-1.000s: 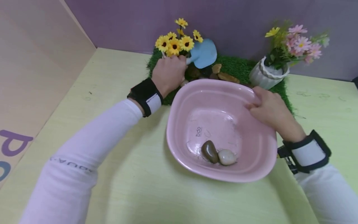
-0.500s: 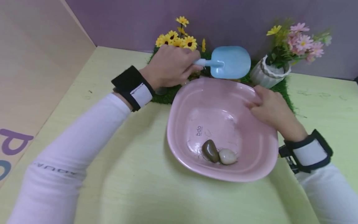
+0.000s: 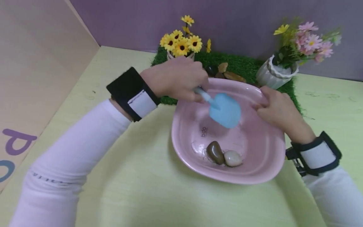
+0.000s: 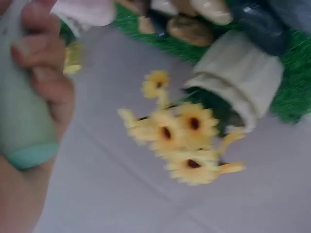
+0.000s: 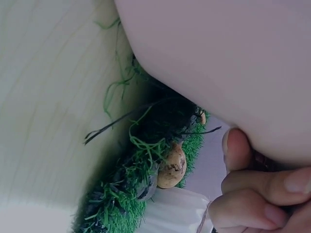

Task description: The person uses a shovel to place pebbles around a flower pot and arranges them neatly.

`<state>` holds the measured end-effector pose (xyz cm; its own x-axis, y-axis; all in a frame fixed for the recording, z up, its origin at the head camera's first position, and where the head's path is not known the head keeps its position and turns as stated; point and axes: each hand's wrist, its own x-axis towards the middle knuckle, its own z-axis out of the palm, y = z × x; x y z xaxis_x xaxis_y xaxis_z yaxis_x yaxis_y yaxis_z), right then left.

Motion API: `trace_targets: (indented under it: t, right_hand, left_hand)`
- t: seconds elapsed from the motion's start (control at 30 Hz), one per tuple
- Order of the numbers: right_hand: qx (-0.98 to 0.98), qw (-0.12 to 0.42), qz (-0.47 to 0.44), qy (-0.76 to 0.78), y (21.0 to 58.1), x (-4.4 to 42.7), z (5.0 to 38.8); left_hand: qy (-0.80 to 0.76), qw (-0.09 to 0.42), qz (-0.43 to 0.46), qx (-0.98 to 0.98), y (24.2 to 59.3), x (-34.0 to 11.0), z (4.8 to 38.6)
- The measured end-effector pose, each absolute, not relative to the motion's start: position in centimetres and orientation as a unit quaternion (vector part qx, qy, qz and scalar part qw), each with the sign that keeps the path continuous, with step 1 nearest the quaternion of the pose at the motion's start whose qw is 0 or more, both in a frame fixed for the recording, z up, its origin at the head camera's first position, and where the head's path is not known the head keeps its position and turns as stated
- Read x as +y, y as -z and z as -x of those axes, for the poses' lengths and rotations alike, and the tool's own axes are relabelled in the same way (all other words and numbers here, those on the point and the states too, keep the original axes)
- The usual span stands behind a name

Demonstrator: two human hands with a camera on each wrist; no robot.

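In the head view my left hand [image 3: 181, 78] grips the handle of a small toy shovel with a light blue blade [image 3: 225, 110]. The blade hangs over the inside of a pink basin [image 3: 181, 151], tilted down. Its pale handle [image 4: 24, 107], with curled fingers round it, fills the left of the left wrist view. At the basin's upper right rim my right hand [image 3: 280, 110] pinches the edge, thumb inside. Below the basin wall [image 5: 218, 58], its fingers [image 5: 243, 204] show in the right wrist view. A brown stone [image 3: 215, 152] and a whitish stone [image 3: 233, 158] lie on the basin floor.
Artificial turf [image 3: 244, 61] lies behind the basin, with several stones [image 3: 233, 76] on it. Yellow flowers [image 3: 181, 45] in a white pot stand at its left. A tilted white pot [image 3: 270, 75] with pink flowers is at its right. A purple wall [image 3: 227, 25] backs the table.
My left hand has drawn the shovel away from the yellow flowers, swung it right, then lowered it over the basin. My right hand keeps its hold on the rim.
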<state>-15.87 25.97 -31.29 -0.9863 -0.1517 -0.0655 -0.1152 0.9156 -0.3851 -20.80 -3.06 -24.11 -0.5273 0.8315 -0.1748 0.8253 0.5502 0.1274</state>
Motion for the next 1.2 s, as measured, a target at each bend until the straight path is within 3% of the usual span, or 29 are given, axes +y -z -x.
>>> trace_targets:
  t: [0.2, 0.37, 0.8, 1.03, 1.2]
  right_hand:
    - [0.977, 0.048, 0.067, 0.197, 31.2, 26.1, 15.7]
    - [0.978, 0.041, 0.07, 0.193, 31.3, 26.1, 15.8]
    - [0.979, 0.042, 0.073, 0.184, 31.2, 25.9, 16.0]
    - [0.979, 0.047, 0.07, 0.187, 31.3, 25.9, 15.8]
    - [0.98, 0.051, 0.068, 0.182, 31.2, 25.9, 15.8]
  left_hand:
    - [0.09, 0.226, -0.407, 0.88, 22.5, -1.5, 18.4]
    - [0.148, 0.271, -0.367, 0.878, 22.0, -0.7, 16.3]
    - [0.172, 0.344, -0.348, 0.855, 22.5, -0.1, 14.1]
    - [0.16, 0.344, -0.375, 0.846, 23.3, 0.1, 14.0]
    - [0.137, 0.316, -0.397, 0.851, 24.1, 0.0, 14.2]
